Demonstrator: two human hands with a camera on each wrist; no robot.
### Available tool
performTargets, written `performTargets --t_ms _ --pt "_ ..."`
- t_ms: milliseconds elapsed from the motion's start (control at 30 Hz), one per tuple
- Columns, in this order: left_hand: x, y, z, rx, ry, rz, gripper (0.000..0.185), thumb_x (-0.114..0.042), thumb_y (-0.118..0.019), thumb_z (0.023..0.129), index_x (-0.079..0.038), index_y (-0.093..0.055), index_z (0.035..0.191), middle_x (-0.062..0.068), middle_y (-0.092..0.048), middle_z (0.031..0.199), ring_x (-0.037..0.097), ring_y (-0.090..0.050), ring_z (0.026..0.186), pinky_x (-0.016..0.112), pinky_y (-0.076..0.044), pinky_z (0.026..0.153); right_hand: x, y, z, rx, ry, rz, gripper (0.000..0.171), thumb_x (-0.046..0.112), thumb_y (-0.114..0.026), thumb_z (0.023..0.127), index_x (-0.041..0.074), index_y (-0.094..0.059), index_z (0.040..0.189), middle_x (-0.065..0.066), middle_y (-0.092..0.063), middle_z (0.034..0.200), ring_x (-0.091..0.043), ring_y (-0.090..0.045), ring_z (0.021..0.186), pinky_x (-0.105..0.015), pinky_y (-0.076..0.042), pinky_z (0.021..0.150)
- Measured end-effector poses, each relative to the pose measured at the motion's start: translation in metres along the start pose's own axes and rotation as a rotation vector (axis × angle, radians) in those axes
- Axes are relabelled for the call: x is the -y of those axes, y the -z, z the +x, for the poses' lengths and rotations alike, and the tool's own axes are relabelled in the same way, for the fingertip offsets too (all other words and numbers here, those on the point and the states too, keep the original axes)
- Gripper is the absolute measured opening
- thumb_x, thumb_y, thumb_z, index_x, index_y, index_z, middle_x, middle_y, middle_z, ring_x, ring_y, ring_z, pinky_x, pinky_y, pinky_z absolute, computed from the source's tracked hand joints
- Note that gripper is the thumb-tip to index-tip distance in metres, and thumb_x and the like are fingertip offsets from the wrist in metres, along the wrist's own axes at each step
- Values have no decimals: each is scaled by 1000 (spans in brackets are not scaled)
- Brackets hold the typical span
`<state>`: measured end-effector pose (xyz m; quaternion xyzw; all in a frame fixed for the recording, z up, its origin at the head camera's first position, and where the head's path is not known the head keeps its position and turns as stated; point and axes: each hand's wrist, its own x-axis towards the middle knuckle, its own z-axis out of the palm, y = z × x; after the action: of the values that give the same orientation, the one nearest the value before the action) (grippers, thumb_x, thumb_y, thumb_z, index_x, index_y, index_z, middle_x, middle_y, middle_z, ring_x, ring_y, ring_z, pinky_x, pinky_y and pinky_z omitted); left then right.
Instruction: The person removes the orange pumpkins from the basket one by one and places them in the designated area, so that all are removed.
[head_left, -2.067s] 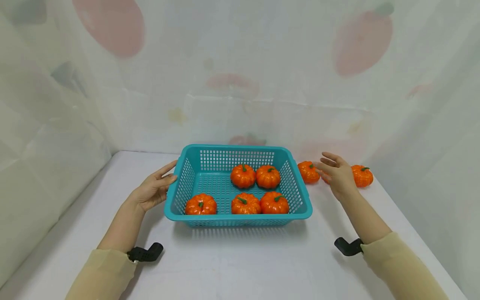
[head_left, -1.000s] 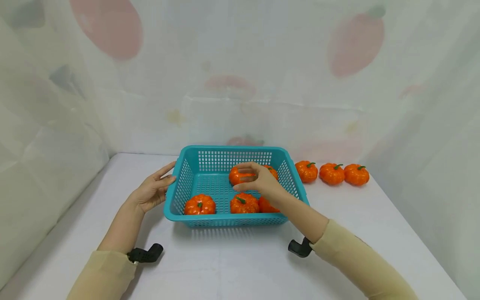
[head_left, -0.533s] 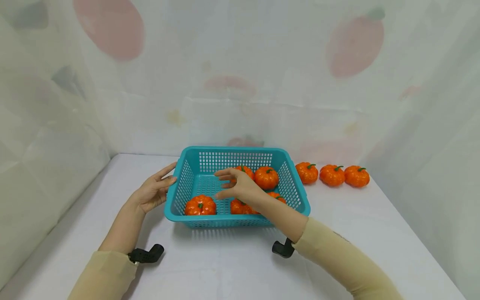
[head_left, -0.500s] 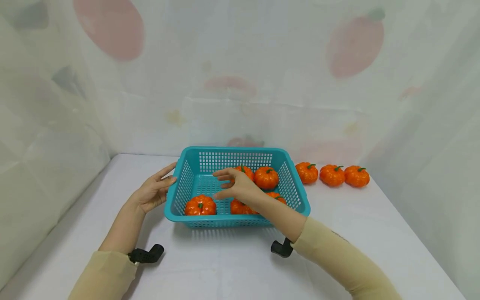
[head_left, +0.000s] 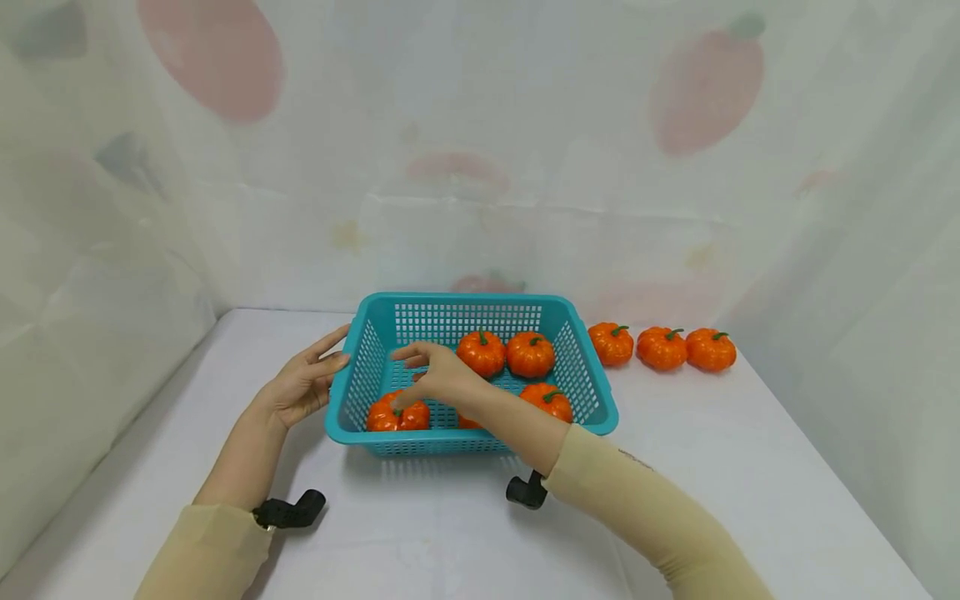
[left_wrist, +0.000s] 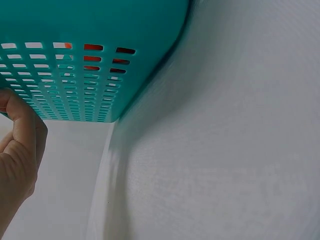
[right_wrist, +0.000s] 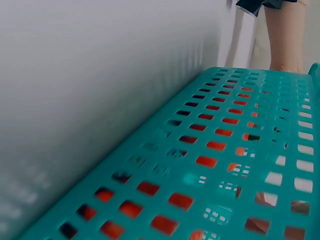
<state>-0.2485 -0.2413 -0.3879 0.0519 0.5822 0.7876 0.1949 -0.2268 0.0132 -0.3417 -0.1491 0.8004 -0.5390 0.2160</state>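
right hand (head_left: 435, 379) reaches across into the teal basket (head_left: 420, 305), fingers loosely spread and curved down over the front-left pumpkin (head_left: 384, 415); fingertips look to be at its top, but whether they actually grip it can't be told from here. left hand (head_left: 303, 383) lies flat-fingered against the basket's left outer wall, steadying it, fingers straight, holding nothing; the left wrist view shows the thumb (left_wrist: 20, 125) next to the perforated wall (left_wrist: 75, 75). that pumpkin sits in the basket's near-left corner, directly below and slightly toward the person from the right hand's fingertips, so the right hand is the nearer one though it crosses the body to get there; the left hand is just outside the wall from it. the pumpkin is round, no long axis, stem up. other pumpkins in the basket: two at the back (head_left: 481, 353) (head_left: 530, 354), one front right (head_left: 547, 402), one mostly hidden behind the forearm. three more pumpkins (head_left: 661, 347) stand in a row on the white table (head_left: 750, 467) right of the basket.
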Motion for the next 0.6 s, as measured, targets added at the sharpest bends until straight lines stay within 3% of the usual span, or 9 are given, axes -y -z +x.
performTargets --t_ms 433,600 --pt "2 3 2 14 3 -1 68 -12 -47 104 -21 -11 160 -1 -62 109 13 -72 89 33 -63 80 -3 -16 6 14 -109 -32 67 2 -83 73 18 -60 134 -16 -45 150 -37 -46 132 -51 -51 105" --pt "2 4 1 19 -3 -9 68 -11 -47 104 -21 -10 160 -2 -62 107 12 -72 87 31 -63 78 -5 -16 6 48 -138 -75 69 -2 -80 73 17 -58 135 -16 -45 146 -35 -50 125 -45 -54 96"
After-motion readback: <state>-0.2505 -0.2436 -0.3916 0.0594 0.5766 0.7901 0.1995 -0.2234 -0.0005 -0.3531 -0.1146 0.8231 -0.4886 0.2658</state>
